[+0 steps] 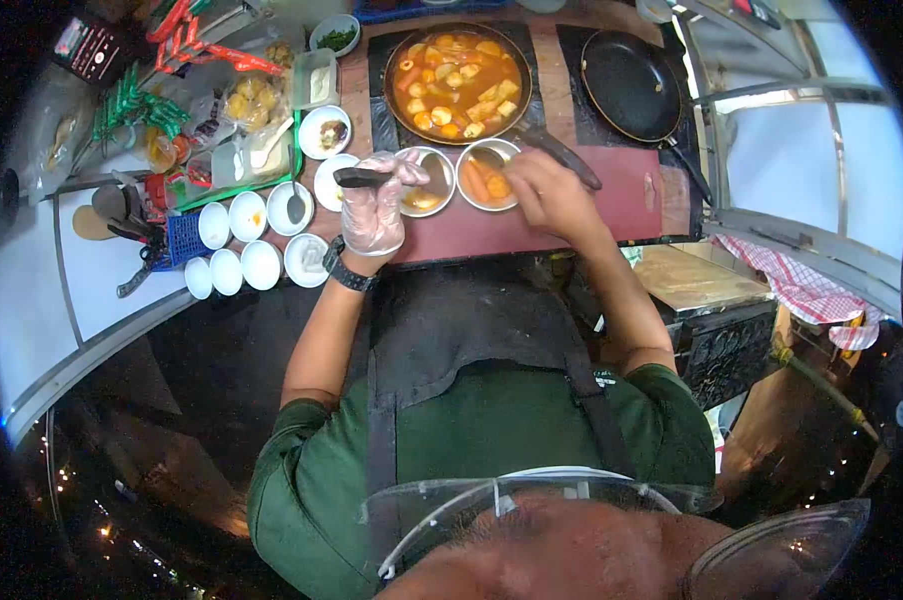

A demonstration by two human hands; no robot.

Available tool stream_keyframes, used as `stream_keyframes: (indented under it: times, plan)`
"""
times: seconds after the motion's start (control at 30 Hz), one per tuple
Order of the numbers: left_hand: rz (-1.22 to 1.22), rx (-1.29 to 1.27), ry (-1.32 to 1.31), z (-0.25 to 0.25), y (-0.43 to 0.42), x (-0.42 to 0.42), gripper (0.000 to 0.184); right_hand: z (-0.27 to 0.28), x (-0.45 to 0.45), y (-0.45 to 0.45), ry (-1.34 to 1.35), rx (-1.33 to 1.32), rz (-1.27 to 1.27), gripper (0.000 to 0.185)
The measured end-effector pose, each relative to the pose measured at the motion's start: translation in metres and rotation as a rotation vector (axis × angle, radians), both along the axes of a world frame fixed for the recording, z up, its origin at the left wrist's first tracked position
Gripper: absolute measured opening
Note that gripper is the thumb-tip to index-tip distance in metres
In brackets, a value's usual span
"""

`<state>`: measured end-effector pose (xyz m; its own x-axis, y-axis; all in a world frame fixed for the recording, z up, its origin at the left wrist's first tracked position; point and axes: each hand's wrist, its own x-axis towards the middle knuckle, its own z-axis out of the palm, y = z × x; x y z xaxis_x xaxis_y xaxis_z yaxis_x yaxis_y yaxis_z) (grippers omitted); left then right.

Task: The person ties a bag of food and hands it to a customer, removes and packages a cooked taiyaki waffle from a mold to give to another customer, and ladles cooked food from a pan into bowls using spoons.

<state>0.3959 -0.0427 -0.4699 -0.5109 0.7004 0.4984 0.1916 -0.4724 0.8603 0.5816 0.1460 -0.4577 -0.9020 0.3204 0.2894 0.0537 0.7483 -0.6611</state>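
Observation:
A clear plastic glove covers my left hand (375, 212), whose fingers are closed round a black handle (361, 178). Just right of it stands a white bowl (435, 196) with brown broth and a pale piece inside. My bare right hand (551, 197) is at the right rim of another white bowl (484, 183), which holds orange pieces and part of a spoon; its fingers are bent together, and what they grip is hard to make out. Behind both bowls sits a wide pan (458, 85) of orange-red stew with chunks.
An empty black frying pan (632, 86) lies at the back right, its handle pointing toward the front. Several white bowls (261, 264) stand at the left beside a blue basket (185, 236). A red board (626, 190) lies under the work area. Bagged food (255, 100) is at the back left.

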Motion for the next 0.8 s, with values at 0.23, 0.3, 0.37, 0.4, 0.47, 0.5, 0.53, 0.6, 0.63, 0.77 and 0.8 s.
stream_keyframes:
  times: [0.23,0.3,0.37,0.4,0.47,0.5,0.53,0.6,0.63,0.77,0.8]
  plan:
    - [0.011,0.019,0.001,0.014,-0.014,-0.004,0.027,-0.001,-0.002,0.027,0.218,-0.885,-0.364,0.022]
    - [0.046,0.074,0.014,0.042,-0.016,-0.004,0.027,-0.001,-0.010,0.037,0.233,-0.918,-0.469,0.021]
    - [0.017,0.155,0.065,0.053,-0.006,-0.014,0.025,-0.011,-0.024,0.042,0.262,-0.889,-0.474,0.020]
    - [0.036,0.163,0.093,0.054,0.001,-0.018,0.023,-0.018,-0.031,0.044,0.291,-0.861,-0.482,0.018]
    - [-0.059,0.150,0.149,0.040,0.029,-0.029,0.022,-0.035,-0.035,0.050,0.300,-0.912,-0.454,0.014]
    - [-0.091,0.074,0.300,0.042,0.045,-0.027,0.020,-0.042,-0.038,0.053,0.242,-0.918,-0.504,0.013]
    - [-0.123,0.012,0.455,0.043,0.061,-0.025,0.017,-0.045,-0.041,0.058,0.182,-0.923,-0.552,0.012]
    - [-0.210,-0.002,0.918,0.024,0.102,-0.020,0.030,-0.034,-0.035,0.063,0.158,-0.930,-0.544,0.012]
    - [-0.287,-0.083,0.961,0.015,0.113,-0.009,0.032,-0.030,-0.030,0.070,0.040,-0.845,-0.551,0.013]
    - [-0.284,-0.082,1.237,-0.023,0.126,0.013,0.008,-0.037,-0.020,0.098,-0.315,-0.454,-0.486,0.015]
    - [-0.315,-0.105,1.207,-0.021,0.123,0.014,0.009,-0.049,-0.019,0.103,-0.319,-0.425,-0.454,0.015]
